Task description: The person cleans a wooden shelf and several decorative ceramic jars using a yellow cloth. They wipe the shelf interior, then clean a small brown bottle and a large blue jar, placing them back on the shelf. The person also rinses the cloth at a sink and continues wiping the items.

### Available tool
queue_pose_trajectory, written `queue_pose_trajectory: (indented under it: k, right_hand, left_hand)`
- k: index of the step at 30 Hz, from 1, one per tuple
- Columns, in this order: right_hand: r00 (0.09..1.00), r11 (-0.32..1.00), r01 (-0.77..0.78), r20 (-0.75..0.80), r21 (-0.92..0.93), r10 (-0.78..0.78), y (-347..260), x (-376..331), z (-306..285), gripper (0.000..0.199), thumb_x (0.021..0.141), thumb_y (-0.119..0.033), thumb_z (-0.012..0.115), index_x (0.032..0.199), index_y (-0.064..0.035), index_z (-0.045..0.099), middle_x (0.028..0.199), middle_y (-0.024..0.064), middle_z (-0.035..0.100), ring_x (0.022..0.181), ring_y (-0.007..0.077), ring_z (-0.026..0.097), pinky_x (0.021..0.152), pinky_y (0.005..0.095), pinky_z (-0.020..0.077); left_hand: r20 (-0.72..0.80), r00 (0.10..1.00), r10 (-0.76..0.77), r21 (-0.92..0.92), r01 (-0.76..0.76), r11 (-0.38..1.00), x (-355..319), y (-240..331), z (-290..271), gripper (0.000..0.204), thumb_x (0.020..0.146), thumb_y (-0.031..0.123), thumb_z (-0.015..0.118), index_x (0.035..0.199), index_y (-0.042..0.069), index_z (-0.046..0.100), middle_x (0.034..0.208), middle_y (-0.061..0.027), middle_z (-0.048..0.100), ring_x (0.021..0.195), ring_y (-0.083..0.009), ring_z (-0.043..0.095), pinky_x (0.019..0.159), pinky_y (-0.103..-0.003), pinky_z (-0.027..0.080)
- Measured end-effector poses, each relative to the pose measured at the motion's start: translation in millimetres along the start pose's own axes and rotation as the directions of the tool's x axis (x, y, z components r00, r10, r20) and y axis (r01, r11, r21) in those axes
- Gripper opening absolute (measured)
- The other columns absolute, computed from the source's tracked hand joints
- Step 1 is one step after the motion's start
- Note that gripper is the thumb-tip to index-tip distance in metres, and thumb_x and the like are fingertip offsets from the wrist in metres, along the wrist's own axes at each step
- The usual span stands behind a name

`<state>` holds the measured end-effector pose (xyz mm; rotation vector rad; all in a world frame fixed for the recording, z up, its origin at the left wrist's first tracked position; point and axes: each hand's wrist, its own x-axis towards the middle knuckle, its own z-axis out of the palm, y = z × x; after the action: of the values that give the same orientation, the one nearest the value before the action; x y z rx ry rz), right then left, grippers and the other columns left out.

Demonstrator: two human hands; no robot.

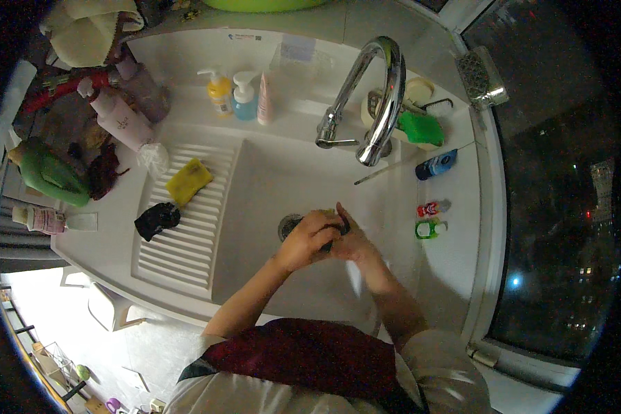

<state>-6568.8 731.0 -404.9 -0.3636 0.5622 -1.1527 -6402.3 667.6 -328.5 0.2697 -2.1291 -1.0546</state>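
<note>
My left hand (pixel 306 241) and my right hand (pixel 354 243) are pressed together over the white sink basin (pixel 262 186). Between them is a small dark, soft-looking thing (pixel 330 241), mostly hidden by the fingers; its kind is not clear. The left fingers curl over it from above, while the right hand closes on it from the other side. Just left of the hands, the round drain (pixel 289 226) shows in the basin. On the ribbed washboard (pixel 186 241) to the left lie a crumpled black cloth (pixel 157 220) and a yellow sponge (pixel 188 181).
A chrome faucet (pixel 386 90) arches over the basin's far side. Pump bottles (pixel 244 100) and a pink tube (pixel 264 100) stand along the back ledge. A blue tube (pixel 436 165) and a green brush (pixel 421 129) lie at right, beside the window (pixel 552 172). More bottles (pixel 121 117) crowd the far left.
</note>
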Motion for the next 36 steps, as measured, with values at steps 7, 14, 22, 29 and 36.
queue_pose_trajectory:
  k: [7,14,22,29,36]
  right_hand:
    - [0.955,0.868,0.202,-0.287,0.453,-0.072,63,-3,24,0.033,0.088,-0.028,0.056,0.113,-0.0083,0.050,0.093,0.0043,0.058,0.083,0.0157,0.058,0.071,0.0300,0.0503]
    - [0.468,0.315,0.279,-0.158,-0.907,-0.869,67,11,93,0.013,0.071,-0.001,0.064,0.082,-0.0084,0.067,0.090,0.0024,0.052,0.085,0.0170,0.055,0.073,0.0284,0.0464]
    - [0.741,-0.345,0.270,0.423,-0.899,-0.521,67,11,114,0.022,0.057,-0.009,0.070,0.076,-0.0154,0.064,0.087,0.0075,0.052,0.080,0.0277,0.055,0.067,0.0404,0.0446]
    - [0.735,-0.467,0.349,0.546,-0.813,-0.401,47,14,115,0.029,0.058,-0.009,0.070,0.085,-0.0170,0.064,0.093,0.0051,0.051,0.084,0.0250,0.054,0.070,0.0368,0.0470]
    - [0.661,-0.460,0.318,0.541,-0.829,-0.519,39,14,120,0.063,0.070,-0.013,0.069,0.128,-0.0214,0.045,0.126,0.0111,0.039,0.113,0.0314,0.042,0.089,0.0394,0.0433]
  left_hand:
    - [-0.170,0.985,0.042,-0.180,-0.073,0.981,-46,11,19,0.029,0.067,0.007,0.073,0.084,0.007,0.050,0.100,-0.0118,0.056,0.098,-0.0324,0.055,0.088,-0.042,0.043]
    - [-0.033,0.388,-0.921,-0.990,0.115,0.084,-80,0,27,0.026,0.087,0.022,0.059,0.102,0.008,0.044,0.104,-0.0079,0.054,0.094,-0.0192,0.055,0.077,-0.033,0.049]
    - [0.137,0.818,-0.559,-0.813,0.415,0.409,-142,-78,33,0.030,0.089,0.025,0.052,0.113,0.007,0.048,0.108,-0.0072,0.055,0.099,-0.0226,0.056,0.080,-0.035,0.050]
    - [0.500,0.559,-0.662,-0.761,0.648,-0.028,-84,-37,-26,0.029,0.088,0.027,0.054,0.110,0.008,0.051,0.106,-0.0070,0.056,0.099,-0.0220,0.057,0.080,-0.036,0.050]
    - [0.155,0.623,-0.767,-0.839,0.493,0.232,-78,-39,-27,0.021,0.084,0.020,0.061,0.100,0.009,0.053,0.095,-0.0040,0.058,0.085,-0.0194,0.059,0.075,-0.033,0.050]
